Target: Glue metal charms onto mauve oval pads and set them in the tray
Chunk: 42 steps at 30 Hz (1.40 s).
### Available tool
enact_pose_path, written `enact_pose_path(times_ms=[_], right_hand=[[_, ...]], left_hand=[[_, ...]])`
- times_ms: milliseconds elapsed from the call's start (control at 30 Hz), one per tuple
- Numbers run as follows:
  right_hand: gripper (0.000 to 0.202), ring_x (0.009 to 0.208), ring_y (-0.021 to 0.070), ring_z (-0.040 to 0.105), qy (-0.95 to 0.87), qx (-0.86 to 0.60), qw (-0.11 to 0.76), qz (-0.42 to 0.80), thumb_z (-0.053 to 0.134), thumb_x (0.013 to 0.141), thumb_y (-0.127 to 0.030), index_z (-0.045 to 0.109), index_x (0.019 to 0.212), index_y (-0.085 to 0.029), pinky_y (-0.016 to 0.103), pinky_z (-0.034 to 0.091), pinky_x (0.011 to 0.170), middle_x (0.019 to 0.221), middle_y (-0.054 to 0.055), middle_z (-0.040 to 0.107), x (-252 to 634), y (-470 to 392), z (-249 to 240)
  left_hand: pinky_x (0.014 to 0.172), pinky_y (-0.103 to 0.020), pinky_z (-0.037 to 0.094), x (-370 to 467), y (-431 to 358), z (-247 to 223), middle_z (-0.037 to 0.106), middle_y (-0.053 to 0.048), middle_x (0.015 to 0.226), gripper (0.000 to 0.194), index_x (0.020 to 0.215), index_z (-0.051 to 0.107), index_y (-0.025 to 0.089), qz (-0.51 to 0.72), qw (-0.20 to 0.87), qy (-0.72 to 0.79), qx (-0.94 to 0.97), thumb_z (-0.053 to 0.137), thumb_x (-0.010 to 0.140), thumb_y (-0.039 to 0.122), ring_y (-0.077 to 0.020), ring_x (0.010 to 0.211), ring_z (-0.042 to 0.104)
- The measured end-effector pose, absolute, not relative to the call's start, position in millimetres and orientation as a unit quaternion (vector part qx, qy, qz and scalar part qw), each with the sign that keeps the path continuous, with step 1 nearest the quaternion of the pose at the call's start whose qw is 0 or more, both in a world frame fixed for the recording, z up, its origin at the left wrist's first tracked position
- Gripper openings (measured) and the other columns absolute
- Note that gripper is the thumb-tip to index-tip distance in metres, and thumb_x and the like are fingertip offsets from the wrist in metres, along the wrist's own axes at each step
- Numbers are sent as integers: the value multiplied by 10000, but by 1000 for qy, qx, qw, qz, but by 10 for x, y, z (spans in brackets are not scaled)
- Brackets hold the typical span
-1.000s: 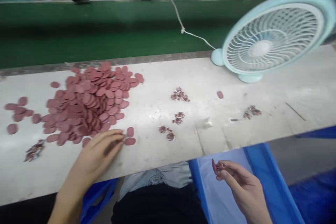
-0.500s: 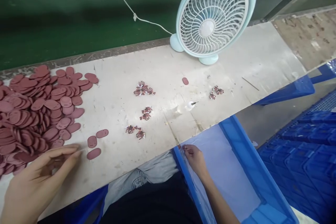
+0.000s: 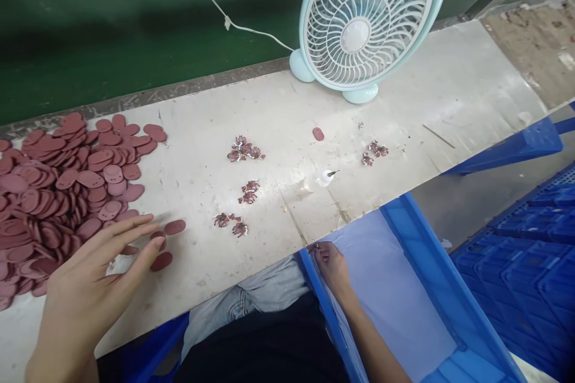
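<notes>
My left hand [image 3: 101, 275] hovers over the table with its fingers apart, holding nothing, its fingertips by a few reddish oval discs [image 3: 175, 227]. Left of it spreads a large pile of the same discs [image 3: 58, 191]. At the table's front edge, above the lined blue crate, my right hand [image 3: 330, 263] is closed in a pinch on something small and dark that I cannot make out. Small brown figures lie in groups [image 3: 242, 149] mid-table, with another group [image 3: 375, 152] farther right. A single disc [image 3: 318, 133] lies between them.
A light blue fan [image 3: 354, 35] stands at the table's back, its white cord [image 3: 256, 32] running left. A small white bottle with a dark tip [image 3: 326, 177] lies on the table [image 3: 202, 114]. The blue crate [image 3: 426, 263] stands in front; stacked blue crates [image 3: 530, 257] are at right.
My left hand has moved right and up towards the separate discs, and its fingers have spread. My right hand stays at the table edge. The view has shifted slightly.
</notes>
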State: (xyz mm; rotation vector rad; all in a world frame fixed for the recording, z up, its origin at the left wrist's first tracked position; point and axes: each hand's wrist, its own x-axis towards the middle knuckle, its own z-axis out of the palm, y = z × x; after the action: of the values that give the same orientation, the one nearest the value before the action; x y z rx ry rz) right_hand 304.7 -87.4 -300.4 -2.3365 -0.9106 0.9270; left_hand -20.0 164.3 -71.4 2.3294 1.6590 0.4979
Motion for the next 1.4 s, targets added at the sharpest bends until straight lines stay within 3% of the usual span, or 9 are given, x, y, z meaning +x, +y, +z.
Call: enact_pose_path(times_ms=[133, 433, 600, 767, 900, 967, 1067, 1200, 1400], right_hand=[[261, 858, 176, 686, -337, -848, 226, 341, 612, 992, -388, 659, 1091, -151, 389, 580, 821, 987, 39, 702, 3049, -849, -2980], [284, 828, 196, 706, -325, -856, 225, 333, 618, 945, -426, 673, 1046, -166, 359, 568, 783, 987, 63, 740, 3072, -757, -2819], [445, 735, 255, 726, -292, -861, 266, 321, 562, 879, -607, 691, 935, -184, 352, 553, 667, 838, 93, 762, 3187, -660, -2257], [384, 556, 191, 602, -203, -871, 339, 291, 708, 776, -612, 682, 850, -235, 293, 472, 526, 619, 17, 656, 3245, -521, -1588], [257, 511, 132, 481, -131, -682, 569, 441, 781, 783, -459, 656, 768, -235, 220, 397, 412, 579, -12, 510, 3096, -252, -1286], [240, 465, 92, 425, -54, -526, 635, 564, 757, 820, -444, 682, 835, -217, 169, 357, 354, 583, -36, 454, 2996, -44, -1212], [407, 441, 44, 394, 77, -292, 661, 687, 643, 919, -542, 682, 1062, -162, 93, 326, 307, 644, -55, 454, 2864, 305, -1151], [564, 575, 29, 562, 126, -35, 678, 723, 562, 973, -561, 494, 1357, -154, 45, 436, 383, 837, -32, 577, 2835, 711, -1168], [353, 553, 50, 568, 146, -13, 684, 714, 508, 1027, -444, 521, 1215, -145, 100, 500, 424, 774, -53, 546, 2960, 948, -1118]], left_hand=[[638, -270, 572, -122, 1675, -710, 732, 6, 1230, 289, 1071, 751, 271, 156, 95, 551, 815, 601, 923, 468, -241, 1110, 706], [923, -397, 591, -169, 1725, -794, 704, -6, 1269, 284, 1104, 742, 282, 139, 125, 509, 841, 604, 934, 463, -251, 1099, 696], [1024, -416, 531, -187, 1752, -802, 702, -73, 1277, 261, 1144, 722, 249, 134, 149, 487, 850, 594, 956, 378, -265, 1178, 655], [972, -416, 532, -121, 1814, -775, 727, -86, 1202, 260, 1164, 698, 224, 85, 167, 492, 850, 542, 972, 304, -260, 1095, 677], [882, -376, 534, -63, 1885, -714, 723, -69, 1127, 272, 1158, 700, 238, 56, 244, 505, 826, 509, 964, 249, -238, 1005, 688], [812, -358, 532, -54, 1924, -675, 728, -62, 1036, 257, 1105, 726, 237, 54, 267, 504, 819, 517, 957, 266, -225, 900, 693], [776, -338, 518, -73, 1936, -605, 718, -55, 950, 275, 1081, 756, 248, 77, 295, 490, 816, 513, 970, 309, -211, 835, 672], [629, -266, 491, -123, 1781, -581, 649, -20, 860, 259, 1155, 730, 277, 154, 430, 493, 740, 569, 966, 354, -159, 718, 604], [437, -190, 491, 39, 1326, -825, 611, -14, 812, 183, 1043, 761, 247, 286, 727, 408, 472, 698, 900, 343, -117, 598, 612]])
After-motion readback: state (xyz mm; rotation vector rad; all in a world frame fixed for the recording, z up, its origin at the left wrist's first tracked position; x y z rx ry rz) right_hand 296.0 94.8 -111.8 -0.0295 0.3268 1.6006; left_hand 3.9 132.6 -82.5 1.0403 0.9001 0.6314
